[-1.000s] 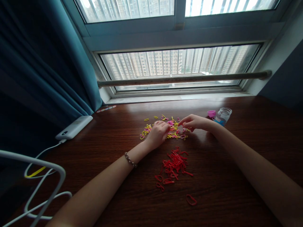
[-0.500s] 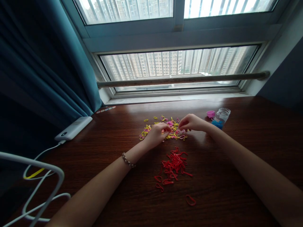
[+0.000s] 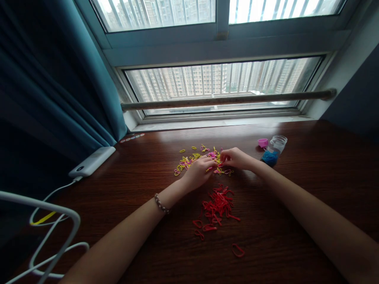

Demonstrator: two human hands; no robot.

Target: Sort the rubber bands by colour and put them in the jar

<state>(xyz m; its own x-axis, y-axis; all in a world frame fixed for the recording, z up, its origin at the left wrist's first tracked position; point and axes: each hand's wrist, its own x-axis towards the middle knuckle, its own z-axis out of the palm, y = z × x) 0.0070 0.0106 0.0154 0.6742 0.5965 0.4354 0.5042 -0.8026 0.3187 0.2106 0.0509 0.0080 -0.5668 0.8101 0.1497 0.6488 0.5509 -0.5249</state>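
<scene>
My left hand (image 3: pixel 199 170) rests over a mixed pile of yellow and pink rubber bands (image 3: pixel 186 161), its fingers bent together and their tips reaching toward my other hand. Opposite it, at the pile's right side, my right hand (image 3: pixel 237 158) pinches with thumb and forefinger. A bit of red rubber band (image 3: pixel 220 165) shows at the right fingertips, close to the left ones. Whatever the left fingers hold is hidden. Nearer to me lies a separate heap of red rubber bands (image 3: pixel 219 205), with one loose red band (image 3: pixel 238 250) below it.
A clear jar (image 3: pixel 278 142) lies tilted behind my right forearm, blue rubber bands (image 3: pixel 269 157) at its lower end. Beside it is a pink lid (image 3: pixel 262 142). At left, a white power bank (image 3: pixel 92 161) with a cable sits near the curtain (image 3: pixel 97 98). A window stands behind the table.
My right hand has moved left and slightly down, closer to my left hand. The left hand has shifted a little right; the fingertips of both now nearly meet.
</scene>
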